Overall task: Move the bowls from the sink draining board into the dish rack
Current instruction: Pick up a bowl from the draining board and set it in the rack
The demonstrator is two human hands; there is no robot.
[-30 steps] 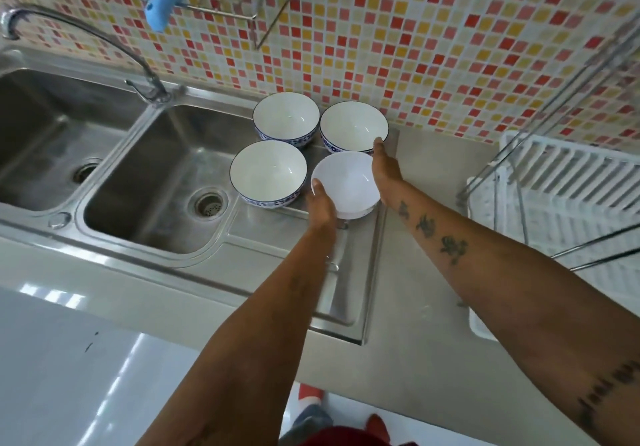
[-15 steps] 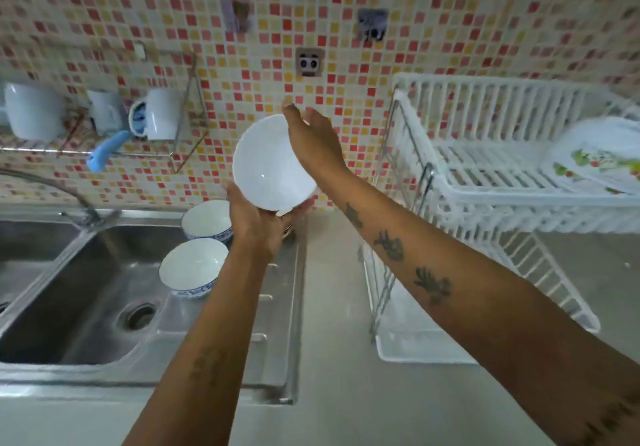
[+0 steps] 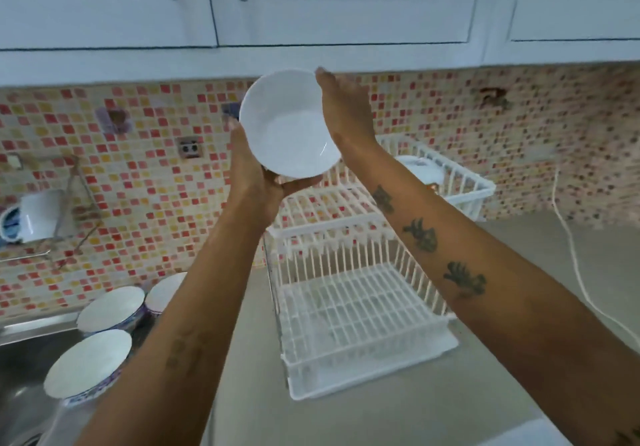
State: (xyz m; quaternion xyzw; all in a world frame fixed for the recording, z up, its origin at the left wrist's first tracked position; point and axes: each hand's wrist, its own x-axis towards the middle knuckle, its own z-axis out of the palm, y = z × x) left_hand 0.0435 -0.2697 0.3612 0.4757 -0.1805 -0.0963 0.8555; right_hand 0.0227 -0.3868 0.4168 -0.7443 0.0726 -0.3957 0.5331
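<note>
I hold a plain white bowl up in the air with both hands, tilted so its inside faces me. My left hand cups it from below and the left, while my right hand presses its right rim. The bowl hangs above the upper tier of the white two-tier dish rack. Three blue-patterned bowls remain on the draining board at lower left: the nearest bowl, the middle bowl and a rear bowl partly hidden by my left forearm.
A white dish lies in the rack's upper tier at the right. White wall cabinets hang close above. A wall shelf with a mug is at left. A white cable runs over the grey counter at right.
Both hands have lifted the white bowl off the draining board, then carried it up and rightward over the rack. My view has tilted up toward the cabinets.
</note>
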